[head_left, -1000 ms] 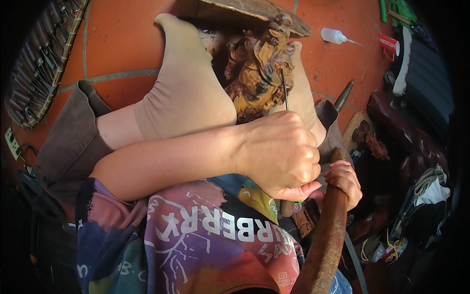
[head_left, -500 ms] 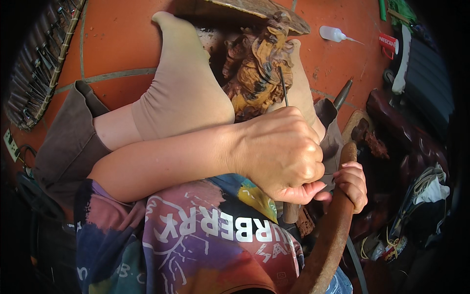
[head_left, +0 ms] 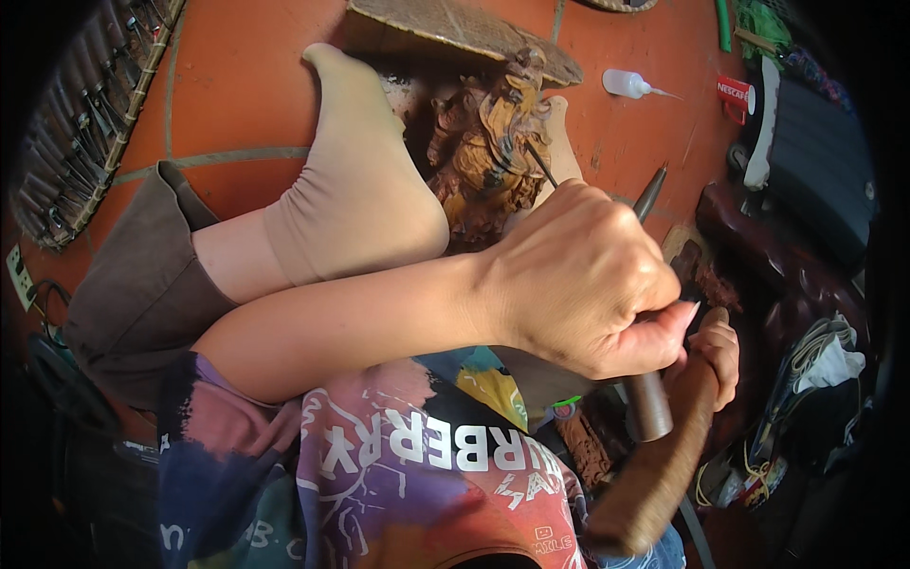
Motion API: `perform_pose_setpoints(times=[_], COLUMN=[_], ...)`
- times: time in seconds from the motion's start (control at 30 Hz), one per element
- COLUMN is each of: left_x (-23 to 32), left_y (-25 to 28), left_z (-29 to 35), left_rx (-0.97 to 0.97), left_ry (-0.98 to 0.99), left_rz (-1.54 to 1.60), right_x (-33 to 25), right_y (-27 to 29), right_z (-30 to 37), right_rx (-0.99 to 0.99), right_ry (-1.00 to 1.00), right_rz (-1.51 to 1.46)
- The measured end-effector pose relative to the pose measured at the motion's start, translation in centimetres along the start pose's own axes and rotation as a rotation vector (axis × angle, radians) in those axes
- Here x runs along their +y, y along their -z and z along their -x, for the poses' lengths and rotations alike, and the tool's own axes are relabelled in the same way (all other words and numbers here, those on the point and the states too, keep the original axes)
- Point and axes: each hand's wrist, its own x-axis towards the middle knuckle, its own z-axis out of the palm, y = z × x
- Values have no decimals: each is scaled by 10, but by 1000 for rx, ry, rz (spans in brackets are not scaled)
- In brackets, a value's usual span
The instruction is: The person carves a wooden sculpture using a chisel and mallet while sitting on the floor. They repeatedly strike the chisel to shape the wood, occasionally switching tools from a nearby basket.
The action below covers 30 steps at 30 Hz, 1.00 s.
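Note:
My left hand [head_left: 588, 280] is closed in a fist around a chisel, whose wooden handle end [head_left: 648, 408] sticks out below the fist. The chisel's thin dark blade [head_left: 543, 166] reaches up to a brown and yellow wood carving [head_left: 493, 142] with deep curling folds. That carving sits between my feet, which wear beige socks [head_left: 365, 180]. In my right hand [head_left: 718, 358], fingers wrapped round its upper part, is a wooden mallet [head_left: 654, 484]. The mallet's thick lower end is slightly blurred and lies near the chisel's handle end.
A wooden block [head_left: 455, 33] lies beyond the carving. On the tiled floor are a white squeeze bottle [head_left: 624, 83], a red mug [head_left: 737, 95] and a dark pointed tool [head_left: 652, 192]. Far left, a woven tray [head_left: 118, 142] holds many chisels. Bundled cords [head_left: 825, 346] lie at right.
My left fist and the chisel have shifted right and nearer, with the handle tilted more to the right. My right hand and the mallet have moved right and down.

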Motion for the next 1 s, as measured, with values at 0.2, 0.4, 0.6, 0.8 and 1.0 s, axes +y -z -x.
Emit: perform_pose_setpoints(times=[0.2,0.4,0.6,0.8,1.0], left_x=[9,11,7,44,26], left_y=[-1,3,-3,-13,-35], left_z=[-25,-37,-38,-15,-9], left_rx=[241,304,324,346,-49], left_ry=[98,174,165,-361,114], left_rz=[86,164,79,-395,-318], right_x=[-3,-1,-6,-8,-56], right_y=[20,31,16,17,-5], right_z=[-22,-23,-20,10,34], right_rx=[-69,-92,-109,-116,25], right_ry=[-180,-250,-254,-523,-1045], right_rz=[-120,77,224,-190,-1102])
